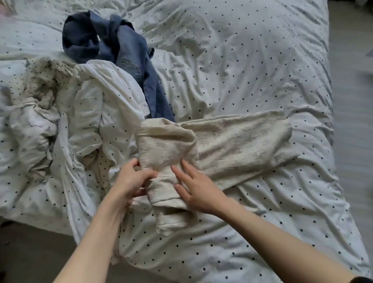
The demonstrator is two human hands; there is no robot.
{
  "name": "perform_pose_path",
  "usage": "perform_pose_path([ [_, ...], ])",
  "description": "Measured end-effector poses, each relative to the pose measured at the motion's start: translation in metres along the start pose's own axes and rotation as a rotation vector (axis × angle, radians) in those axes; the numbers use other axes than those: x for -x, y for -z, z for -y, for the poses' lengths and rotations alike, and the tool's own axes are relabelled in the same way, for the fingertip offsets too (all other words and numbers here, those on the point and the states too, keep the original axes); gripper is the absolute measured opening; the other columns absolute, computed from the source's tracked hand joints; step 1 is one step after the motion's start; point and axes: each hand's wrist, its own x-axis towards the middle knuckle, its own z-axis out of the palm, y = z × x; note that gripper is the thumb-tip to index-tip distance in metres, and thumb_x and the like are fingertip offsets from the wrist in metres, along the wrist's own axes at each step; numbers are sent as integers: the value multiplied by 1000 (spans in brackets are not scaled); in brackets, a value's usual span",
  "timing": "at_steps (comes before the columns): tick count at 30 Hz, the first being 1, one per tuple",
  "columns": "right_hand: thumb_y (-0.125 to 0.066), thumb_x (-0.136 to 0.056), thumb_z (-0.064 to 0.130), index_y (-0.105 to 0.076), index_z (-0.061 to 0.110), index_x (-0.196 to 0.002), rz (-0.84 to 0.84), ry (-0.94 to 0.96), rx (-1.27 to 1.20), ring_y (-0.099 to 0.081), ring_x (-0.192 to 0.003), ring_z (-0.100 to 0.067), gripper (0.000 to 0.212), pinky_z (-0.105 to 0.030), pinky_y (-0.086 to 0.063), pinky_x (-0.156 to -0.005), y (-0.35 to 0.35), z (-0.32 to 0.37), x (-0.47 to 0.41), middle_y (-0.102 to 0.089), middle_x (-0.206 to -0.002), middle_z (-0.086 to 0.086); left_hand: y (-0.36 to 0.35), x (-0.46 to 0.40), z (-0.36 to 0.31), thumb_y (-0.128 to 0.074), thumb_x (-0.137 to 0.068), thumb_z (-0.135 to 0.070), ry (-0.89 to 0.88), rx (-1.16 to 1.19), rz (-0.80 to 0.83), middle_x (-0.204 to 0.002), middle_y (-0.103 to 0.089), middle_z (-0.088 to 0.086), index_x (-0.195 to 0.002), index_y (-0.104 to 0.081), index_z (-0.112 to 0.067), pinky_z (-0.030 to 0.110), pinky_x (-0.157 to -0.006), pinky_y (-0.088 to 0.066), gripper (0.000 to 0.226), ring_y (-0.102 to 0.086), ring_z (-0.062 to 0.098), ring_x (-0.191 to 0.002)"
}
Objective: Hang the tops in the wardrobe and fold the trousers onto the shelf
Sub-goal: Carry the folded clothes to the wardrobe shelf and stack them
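Cream textured trousers (pixel 228 145) lie across the bed, one end folded over towards me. My left hand (pixel 132 184) grips the folded edge of that cream cloth at its left side. My right hand (pixel 195 187) lies flat on the folded part with its fingers spread. Blue denim garments (pixel 126 54) sit bunched further up the bed. A white garment (pixel 108 99) lies crumpled beside them, left of the cream trousers.
Everything rests on a bed with a white black-dotted duvet (pixel 251 49). A rumpled heap of that duvet (pixel 34 128) rises at the left. Pale floor (pixel 367 117) runs along the right side and a darker floor shows at the lower left.
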Motion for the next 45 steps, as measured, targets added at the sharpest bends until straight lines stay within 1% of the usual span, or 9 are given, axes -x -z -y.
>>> perform_pose_path([
  [5, -36, -102, 21, -36, 14, -145, 24, -95, -435, -26, -141, -17, 43, -17, -16, -108, 32, -4, -8, -31, -152, -7, -8, 0, -21, -68, -75, -8, -150, -154, -94, -81, -63, 6, -84, -57, -17, 34, -61, -53, 17, -60, 23, -73],
  [8, -33, -101, 38, -46, 17, -138, -49, -259, -785, -45, -127, -13, 44, -31, -30, -108, 58, -35, 6, -54, -135, 0, -47, 4, -37, -66, -79, -17, -287, -191, -82, -86, -63, 3, -92, -59, -16, 40, -72, -54, 15, -60, 24, -84],
  [13, -17, -100, 50, -54, 26, -122, -249, -404, -1181, -59, -107, -15, 50, -32, -45, -89, 94, -96, 39, -62, -120, -1, -114, 18, -53, -51, -95, -17, -498, -240, 345, -120, -62, 3, -126, -57, -20, 29, -92, -50, 32, -59, 13, -108],
  [21, -51, -96, 29, -33, 14, -145, -383, -336, -177, -17, -144, -19, 54, -32, -15, -117, 62, -125, 47, -23, -155, -7, -114, -26, 20, -48, -95, -11, -635, -865, 211, -155, -24, 3, -146, -32, -17, 26, -115, -17, 54, -23, 17, -142],
  [26, -44, -97, 36, -27, 21, -148, -388, -247, 117, -5, -147, -20, 55, -45, -2, -117, 45, -119, 25, -10, -159, -4, -133, -48, 23, -61, -90, -32, -68, -33, 110, -142, -43, 10, -147, -21, -12, 33, -96, -43, 72, -52, 18, -116],
  [31, -38, -98, 43, -25, 25, -149, -232, -359, 2, -8, -146, -19, 56, -45, -6, -117, 44, -130, 9, -10, -159, -2, -161, -52, -6, -66, -83, -4, 75, 239, 44, -106, -67, 10, -114, -57, -4, 21, -54, -50, 33, -64, 13, -75],
  [36, -47, -98, 32, -33, 22, -146, -265, -230, -333, -17, -144, -13, 51, -28, -15, -115, 49, -111, 11, -21, -157, 1, -149, -25, -43, -67, -75, -8, -213, -104, -64, -95, -69, 6, -98, -62, -13, 42, -86, -53, 24, -65, 21, -89],
  [40, -47, -98, 17, -44, 17, -140, -208, -228, -826, -39, -132, -8, 42, -21, -29, -109, 64, -100, 7, -40, -147, -2, -153, -6, -72, -65, -77, -15, -360, -294, -50, -94, -69, 4, -105, -64, -14, 43, -87, -52, 29, -64, 22, -91],
  [45, -30, -101, 39, -53, 13, -130, -464, -458, -1391, -49, -124, -13, 45, -34, -35, -108, 79, -148, 38, -53, -137, -4, -198, -9, -73, -54, -94, -26, -410, -320, 392, -126, -60, 5, -133, -50, -12, 36, -104, -42, 41, -57, 16, -115],
])
